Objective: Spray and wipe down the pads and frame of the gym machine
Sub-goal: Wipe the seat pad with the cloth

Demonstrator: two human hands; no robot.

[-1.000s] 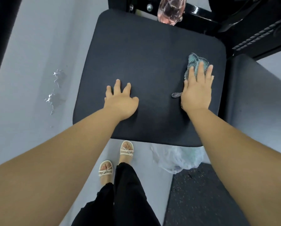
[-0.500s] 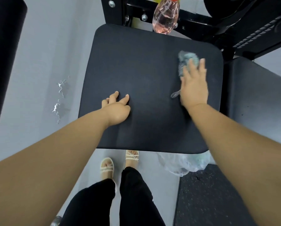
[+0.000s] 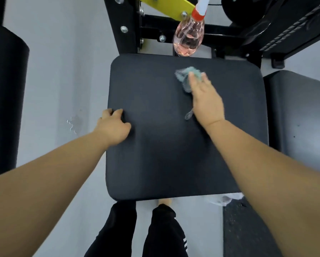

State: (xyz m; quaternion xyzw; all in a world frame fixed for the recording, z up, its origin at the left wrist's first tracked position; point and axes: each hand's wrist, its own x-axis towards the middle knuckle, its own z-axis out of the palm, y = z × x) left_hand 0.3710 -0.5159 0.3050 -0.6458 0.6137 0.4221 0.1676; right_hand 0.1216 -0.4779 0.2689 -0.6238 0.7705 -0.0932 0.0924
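The black seat pad (image 3: 164, 154) of the gym machine fills the middle of the view. My right hand (image 3: 205, 101) presses a teal cloth (image 3: 185, 75) flat onto the pad's far right part; the fingers lie straight and blurred, and a cloth tail sticks out under the palm. My left hand (image 3: 112, 125) rests on the pad by its left edge with the fingers curled in, holding nothing. A spray bottle (image 3: 188, 38) of pink liquid with a red and white nozzle stands just beyond the pad against the black frame (image 3: 129, 25).
A yellow plate (image 3: 166, 4) is bolted to the frame at the top. A black roller pad (image 3: 5, 101) stands at the left and a second dark pad (image 3: 300, 117) at the right. Wet drops (image 3: 72, 125) lie on the grey floor. My legs are below the seat.
My right hand has swept the cloth from the pad's right edge toward the far middle. My left hand slid to the left edge and its fingers curled. The view moved back and up.
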